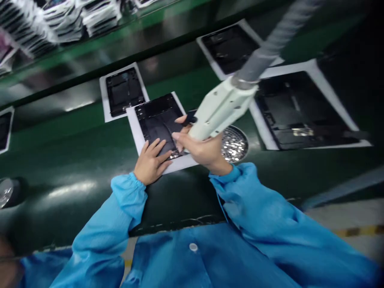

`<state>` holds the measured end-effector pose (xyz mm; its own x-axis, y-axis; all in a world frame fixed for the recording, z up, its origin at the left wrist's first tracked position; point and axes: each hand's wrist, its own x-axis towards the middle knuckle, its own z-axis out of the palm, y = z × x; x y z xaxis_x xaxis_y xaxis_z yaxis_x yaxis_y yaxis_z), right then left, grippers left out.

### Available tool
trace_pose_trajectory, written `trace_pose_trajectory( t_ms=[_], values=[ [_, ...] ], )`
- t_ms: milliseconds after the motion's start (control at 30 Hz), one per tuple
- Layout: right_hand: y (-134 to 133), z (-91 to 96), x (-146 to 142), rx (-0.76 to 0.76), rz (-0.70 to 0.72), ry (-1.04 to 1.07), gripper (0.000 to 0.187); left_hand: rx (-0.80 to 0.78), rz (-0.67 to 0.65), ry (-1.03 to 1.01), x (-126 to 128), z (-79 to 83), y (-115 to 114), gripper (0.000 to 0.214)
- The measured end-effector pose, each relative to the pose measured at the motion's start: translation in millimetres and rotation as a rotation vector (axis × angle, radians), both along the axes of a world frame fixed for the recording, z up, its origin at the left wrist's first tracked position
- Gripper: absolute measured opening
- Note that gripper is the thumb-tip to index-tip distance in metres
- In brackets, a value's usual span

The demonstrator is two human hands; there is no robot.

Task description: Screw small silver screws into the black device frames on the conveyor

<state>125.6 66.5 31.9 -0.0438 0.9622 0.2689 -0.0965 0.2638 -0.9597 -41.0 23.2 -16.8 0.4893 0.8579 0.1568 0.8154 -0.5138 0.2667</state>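
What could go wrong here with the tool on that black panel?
The left hand lies flat on the black panel, close to where the white power tool in the right hand comes down; the tip may catch a finger. The gray hose might pull the tool off line. The dish of screws sits by the right wrist and may be knocked.

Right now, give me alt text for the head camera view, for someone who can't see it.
A person in blue sleeves presses the left hand flat on a black device panel lying on a white sheet, while the right hand grips a white electric screwdriver over it. More panels lie on the green conveyor belt.
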Motion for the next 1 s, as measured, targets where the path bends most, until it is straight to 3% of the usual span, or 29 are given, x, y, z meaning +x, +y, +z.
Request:
trace_pose_trajectory(
  t_ms=[167, 733, 900, 1000],
  values=[
    [-0.1, -7.0, -6.9, 0.019, 0.091, -0.025, 0.026, 0.013, 0.008, -0.059, 0.9, -6.1, -0.9, 0.037],
    [-7.9, -30.8, -7.8, 0.075, 0.205, -0.213, 0.016, -0.019, -0.021, -0.086, 4.5, -7.4, -1.5, 0.037],
    [-5.1, -19.5, -9.6, 0.102, 0.153, -0.096, 0.02, 0.014, -0.003, -0.039, 7.8, -7.5, -3.4, 0.038],
    [-0.7, -4.3, 0.6, 0.137, 0.043, 0.008, 0.022, 0.052, -0.008, -0.023, 8.0, -8.4, -11.8, 0.035]
  ],
)
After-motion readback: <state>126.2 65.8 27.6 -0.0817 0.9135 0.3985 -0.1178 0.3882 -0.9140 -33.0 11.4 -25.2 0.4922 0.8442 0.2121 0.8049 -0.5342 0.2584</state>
